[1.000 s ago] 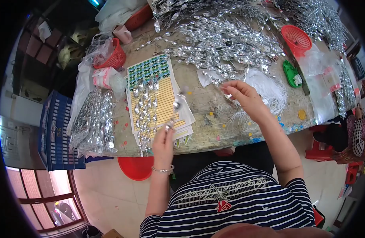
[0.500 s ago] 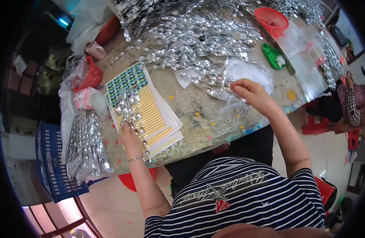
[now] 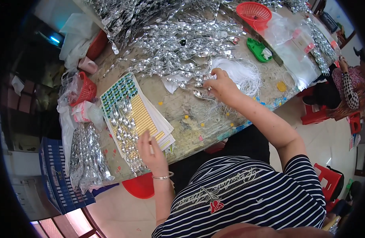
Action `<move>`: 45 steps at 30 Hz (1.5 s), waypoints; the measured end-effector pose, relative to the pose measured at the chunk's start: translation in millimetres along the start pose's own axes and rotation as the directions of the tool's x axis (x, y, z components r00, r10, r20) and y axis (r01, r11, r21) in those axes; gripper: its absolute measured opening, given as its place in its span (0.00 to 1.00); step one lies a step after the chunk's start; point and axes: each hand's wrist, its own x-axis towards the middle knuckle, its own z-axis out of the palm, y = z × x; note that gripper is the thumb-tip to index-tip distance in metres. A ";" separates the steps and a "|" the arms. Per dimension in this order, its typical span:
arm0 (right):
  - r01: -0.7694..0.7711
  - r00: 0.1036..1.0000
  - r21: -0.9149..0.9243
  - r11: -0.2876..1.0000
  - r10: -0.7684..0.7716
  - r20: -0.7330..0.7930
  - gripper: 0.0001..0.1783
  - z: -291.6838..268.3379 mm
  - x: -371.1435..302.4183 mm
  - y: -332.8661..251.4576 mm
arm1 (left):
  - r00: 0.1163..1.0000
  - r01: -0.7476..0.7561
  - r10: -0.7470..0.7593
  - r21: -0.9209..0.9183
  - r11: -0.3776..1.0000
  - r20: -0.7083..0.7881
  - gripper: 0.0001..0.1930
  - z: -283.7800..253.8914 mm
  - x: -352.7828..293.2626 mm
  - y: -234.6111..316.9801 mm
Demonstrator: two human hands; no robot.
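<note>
Hovering at the edge of the paper sheets (image 3: pixel 144 117), the left hand (image 3: pixel 152 154) has its fingers loosely spread, with nothing visible between them; slight blur hides whether they touch the silver strands (image 3: pixel 125 129) lying on the sheets. Those strands cover part of the yellow printed rows, and the lower sheets show only as edges. The right hand (image 3: pixel 226 90) has thumb and fingers bent together at the near ends of the silver pile (image 3: pixel 182 45) — its fingertips are mixed up with the shiny strips, so I cannot tell whether it grips one. Its back and wrist cover part of the white threads (image 3: pixel 244 75), whose loose ends fade into the stained table (image 3: pixel 186 137). Single strips are hard to pick out in the pile, which the top edge cuts off. At left, cloudy plastic blurs the bagged strands (image 3: pixel 87 154) — and more plastic obscures the inside of the red basket (image 3: pixel 87 90).
</note>
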 end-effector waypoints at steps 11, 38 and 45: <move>-0.115 0.851 0.737 0.666 0.449 -0.273 0.16 -146.3 0.4 28.5 | 0.965 -0.037 0.109 -0.288 0.957 0.237 0.13 24.6 -13.1 53.0; -0.578 0.796 0.777 0.248 0.383 0.470 0.13 -53.2 -131.5 -29.0 | 0.927 0.368 -0.229 -0.836 0.406 0.297 0.22 0.2 54.0 67.8; -0.537 0.844 0.618 0.574 0.352 0.405 0.11 -32.6 -101.0 -25.7 | 0.742 0.652 -0.355 -0.487 0.581 0.568 0.18 1.9 -22.3 38.3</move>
